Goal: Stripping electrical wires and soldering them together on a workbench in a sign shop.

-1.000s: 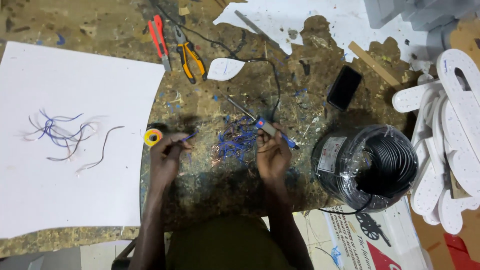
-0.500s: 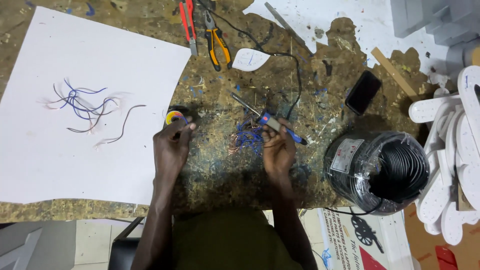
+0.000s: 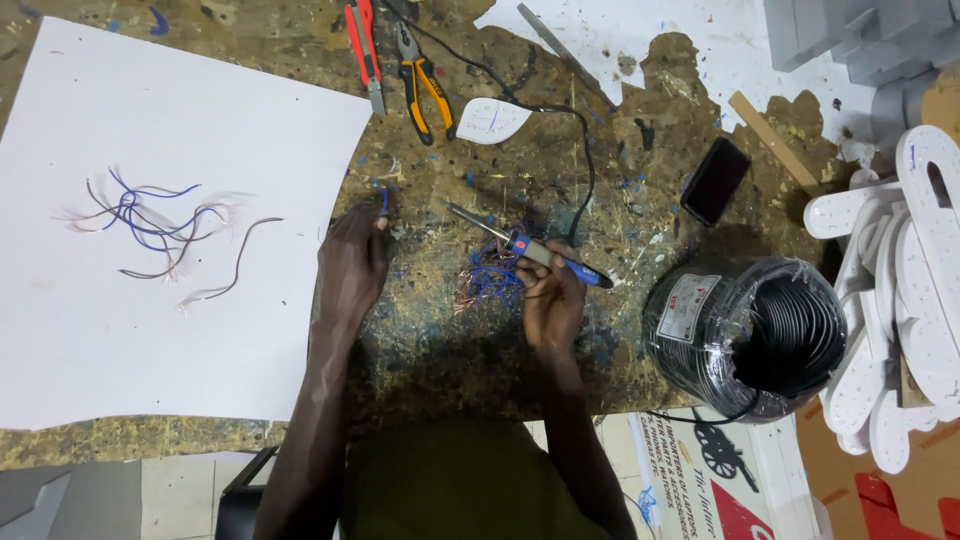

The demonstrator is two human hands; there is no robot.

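My right hand (image 3: 550, 300) grips a blue-handled soldering iron (image 3: 530, 250), its metal tip pointing up and left over the stained workbench (image 3: 600, 170). Just left of that hand lies a small pile of blue and copper wire bits (image 3: 487, 280). My left hand (image 3: 352, 262) rests at the edge of a large white sheet (image 3: 150, 300), fingers pinched on a short blue wire piece (image 3: 384, 200); it covers the yellow tape roll. Several stripped blue and brown wires (image 3: 160, 225) lie on the sheet.
Red-handled cutters (image 3: 362, 45) and yellow-handled pliers (image 3: 425, 75) lie at the top. A black phone (image 3: 716, 180) sits right of centre, a wrapped black cable coil (image 3: 750, 335) lower right, white foam cut-outs (image 3: 915, 300) at the far right. The iron's black cord (image 3: 585, 150) loops across the bench.
My left hand moved up from the yellow tape roll and now holds a blue wire piece. The right hand stays on the soldering iron. The view shifted.
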